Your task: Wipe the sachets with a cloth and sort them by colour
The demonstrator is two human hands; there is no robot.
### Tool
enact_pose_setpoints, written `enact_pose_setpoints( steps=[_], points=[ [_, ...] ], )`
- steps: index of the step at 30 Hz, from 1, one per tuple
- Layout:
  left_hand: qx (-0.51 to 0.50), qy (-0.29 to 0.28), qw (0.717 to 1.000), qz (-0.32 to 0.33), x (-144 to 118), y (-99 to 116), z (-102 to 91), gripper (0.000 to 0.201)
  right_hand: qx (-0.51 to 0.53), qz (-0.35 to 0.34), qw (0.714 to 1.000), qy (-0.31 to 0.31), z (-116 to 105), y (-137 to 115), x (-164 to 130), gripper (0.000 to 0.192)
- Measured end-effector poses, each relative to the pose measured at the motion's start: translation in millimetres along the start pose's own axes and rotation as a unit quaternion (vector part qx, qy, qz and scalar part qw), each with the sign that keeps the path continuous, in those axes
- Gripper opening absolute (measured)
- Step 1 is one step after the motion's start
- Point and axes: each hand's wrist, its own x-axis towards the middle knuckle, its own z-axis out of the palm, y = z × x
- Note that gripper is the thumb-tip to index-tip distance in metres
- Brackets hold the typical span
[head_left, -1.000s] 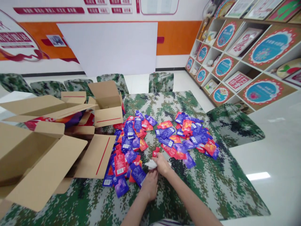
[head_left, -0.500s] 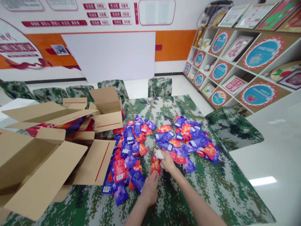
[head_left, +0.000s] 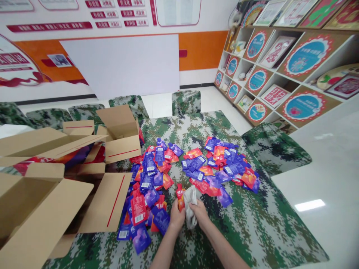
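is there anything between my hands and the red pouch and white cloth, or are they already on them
Nothing visible is in the way. The left hand already grips the small red foil pouch, and the right hand holds the crumpled white cloth right beside it.

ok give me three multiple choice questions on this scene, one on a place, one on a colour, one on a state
1. Where are the cardboard boxes?
A. left of the packets
B. right of the packets
C. on the shelves

2. What colour is the packet in the left hand?
A. green
B. red
C. white

3. What state are the boxes in?
A. taped shut
B. flaps open
C. flattened

Answers: 1 A, they sit at the table's left side. 2 B, the raised packet is red. 3 B, the flaps stand spread apart.
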Motion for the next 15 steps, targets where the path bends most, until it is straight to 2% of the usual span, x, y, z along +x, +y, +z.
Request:
enact_pose_setpoints(
  steps=[4,7,10,12,15],
  points=[
    [-0.089,0.002,0.996,-0.001,6.3,7.1,-1.1,0.061,0.053,0.003,0.998,-0.024,6.7,-12.0,7.8,0.030],
    [-0.149,0.014,0.988,-0.028,28.9,22.2,-10.0,0.055,0.108,0.007,0.993,-0.040,14.3,-31.6,23.2,0.033],
    [-0.176,0.024,0.984,-0.016,72.8,50.7,-23.9,0.049,0.133,-0.015,0.990,-0.030,23.1,-60.6,44.1,0.035],
    [-0.114,0.062,0.991,0.018,111.2,73.1,-33.9,0.046,0.129,-0.035,0.991,-0.020,26.9,-78.8,57.5,0.036],
    [-0.075,0.087,0.993,0.039,170.7,99.4,-47.7,0.046,0.111,-0.048,0.992,-0.021,26.9,-94.0,71.0,0.038]
  ],
)
